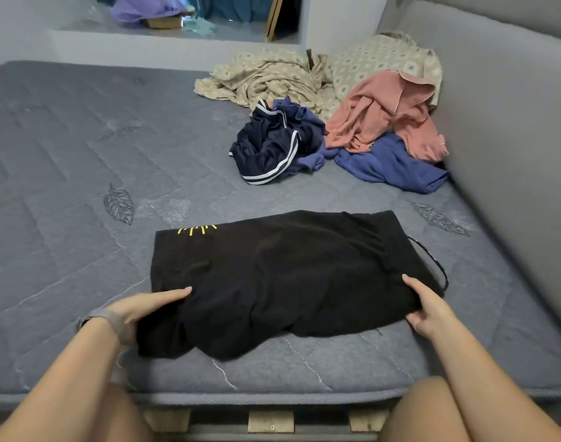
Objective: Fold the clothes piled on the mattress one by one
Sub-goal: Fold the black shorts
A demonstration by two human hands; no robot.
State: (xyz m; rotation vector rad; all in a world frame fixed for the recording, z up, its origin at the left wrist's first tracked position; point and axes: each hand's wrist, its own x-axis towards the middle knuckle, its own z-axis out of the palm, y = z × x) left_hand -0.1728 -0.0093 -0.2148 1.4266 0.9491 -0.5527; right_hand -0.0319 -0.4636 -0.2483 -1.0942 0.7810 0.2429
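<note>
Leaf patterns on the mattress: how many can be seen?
2: one leaf pattern left of the black garment, another leaf pattern to its right. Clothes may hide more.

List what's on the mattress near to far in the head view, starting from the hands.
Left hand and right hand gripping the black garment → navy striped shorts → pink top → beige patterned cloth.

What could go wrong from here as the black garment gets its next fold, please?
The black garment is rumpled along its near edge, so creases may get folded in. Its loose cord trails out by the right hand and could stick out of the fold. The left hand grips bunched cloth, risking an uneven edge.
</note>
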